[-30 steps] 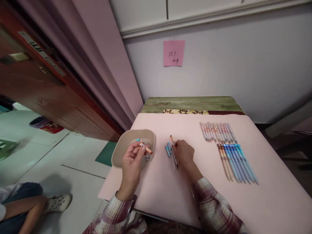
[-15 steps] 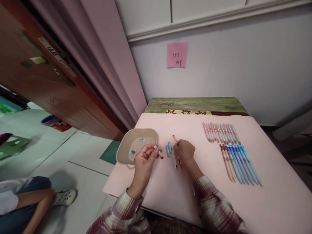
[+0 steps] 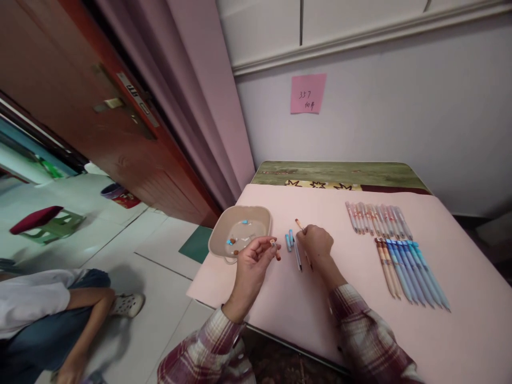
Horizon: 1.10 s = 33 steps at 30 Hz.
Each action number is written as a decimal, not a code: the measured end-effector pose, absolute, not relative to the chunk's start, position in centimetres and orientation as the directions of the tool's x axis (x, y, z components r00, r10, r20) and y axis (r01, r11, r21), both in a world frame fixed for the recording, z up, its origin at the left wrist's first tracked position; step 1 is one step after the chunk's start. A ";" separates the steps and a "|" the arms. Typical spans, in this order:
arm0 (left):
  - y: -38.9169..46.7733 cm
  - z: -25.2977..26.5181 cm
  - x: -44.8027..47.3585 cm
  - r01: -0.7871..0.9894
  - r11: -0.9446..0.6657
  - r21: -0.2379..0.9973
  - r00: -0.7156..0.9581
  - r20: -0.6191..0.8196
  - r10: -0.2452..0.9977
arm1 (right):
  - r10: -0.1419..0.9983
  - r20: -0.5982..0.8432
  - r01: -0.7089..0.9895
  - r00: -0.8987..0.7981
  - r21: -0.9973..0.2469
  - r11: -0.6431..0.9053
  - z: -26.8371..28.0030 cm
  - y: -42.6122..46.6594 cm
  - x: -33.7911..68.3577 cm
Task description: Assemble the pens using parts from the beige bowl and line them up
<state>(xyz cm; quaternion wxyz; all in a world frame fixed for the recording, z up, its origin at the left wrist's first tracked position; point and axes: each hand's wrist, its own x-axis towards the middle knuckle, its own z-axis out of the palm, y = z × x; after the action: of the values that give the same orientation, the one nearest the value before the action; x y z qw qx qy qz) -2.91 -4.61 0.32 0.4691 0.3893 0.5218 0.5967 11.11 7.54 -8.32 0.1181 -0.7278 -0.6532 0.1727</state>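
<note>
My left hand pinches a short brown-and-cream pen cap between thumb and fingertips, just right of the beige basin. My right hand is closed on a slim brown-ended pen at the table; its middle is hidden by my fingers. Between the hands, two short light-blue pen caps lie beside a pale pen refill with a dark tip. Small blue and brown pieces rest inside the basin.
At the right lie a row of pinkish clear pens and a row of brown and blue pens on the pink tabletop. Someone in a white top sits at the left, near a stool. A pink note hangs on the wall.
The head view has swung left, so the table and both hands appear farther right. The pen cap in my left hand has turned slightly more upright; my right hand keeps its grip.
</note>
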 end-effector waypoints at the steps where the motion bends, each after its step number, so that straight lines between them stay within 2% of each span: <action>1: -4.9 0.4 -3.0 -0.164 -0.015 0.986 -0.259 -0.029 0.965 | 0.993 -0.059 0.887 0.098 -0.448 -0.114 -8.1 7.4 11.3; 5: -6.0 0.1 -3.6 -0.210 0.004 0.978 -0.253 -0.058 0.966 | 0.968 0.158 0.641 0.197 -0.768 -0.005 -6.8 6.7 12.1; 7: -6.4 -0.2 -3.8 -0.243 0.034 0.969 -0.228 -0.091 0.969 | 0.956 0.184 0.433 0.230 -0.899 0.069 -6.0 5.9 12.4; 9: -6.8 -0.5 -3.9 -0.312 0.084 0.946 -0.183 -0.147 0.972 | 0.966 0.152 0.207 0.209 -0.972 0.108 -5.1 4.9 12.7; 12: -7.1 -0.7 -3.6 -0.465 0.184 0.866 -0.090 -0.253 0.963 | 0.980 0.098 -0.038 0.173 -0.994 0.106 -4.1 3.5 13.2; 15: -7.3 -1.0 -3.2 -0.578 0.268 0.771 0.006 -0.324 0.946 | 0.989 -0.014 -0.210 0.148 -0.977 0.018 -4.0 2.7 13.7; 17: -7.4 -1.5 -3.0 -0.606 0.284 0.743 0.031 -0.335 0.942 | 0.989 -0.135 -0.374 0.061 -0.922 -0.103 -4.5 2.5 14.0; 20: -7.5 -2.6 -2.7 -0.612 0.270 0.743 0.020 -0.327 0.945 | 0.961 -0.265 -0.583 -0.073 -0.771 -0.257 -5.6 2.2 14.5; 23: -7.9 -3.6 -2.4 -0.612 0.276 0.741 0.031 -0.326 0.945 | 0.946 -0.320 -0.673 -0.055 -0.688 -0.272 -6.3 1.2 14.9; 26: -8.5 -4.0 -1.9 -0.610 0.289 0.737 0.045 -0.332 0.942 | 0.957 -0.285 -0.686 -0.051 -0.687 -0.241 -6.0 -0.4 15.1; 29: -9.1 -3.7 -1.4 -0.596 0.286 0.750 0.048 -0.323 0.945 | 0.976 -0.213 -0.634 -0.050 -0.748 -0.196 -4.7 -2.2 14.9; 33: -9.8 -2.9 -1.0 -0.542 0.264 0.798 0.047 -0.284 0.958 | 0.996 -0.058 -0.479 -0.071 -0.874 -0.085 -2.4 -4.5 14.5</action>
<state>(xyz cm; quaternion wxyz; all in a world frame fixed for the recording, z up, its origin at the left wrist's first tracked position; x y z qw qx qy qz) -1.04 -9.82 -2.89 0.6787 0.2511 0.4138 0.5523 14.50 -4.51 -2.44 0.5760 -0.3640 -0.3547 0.6402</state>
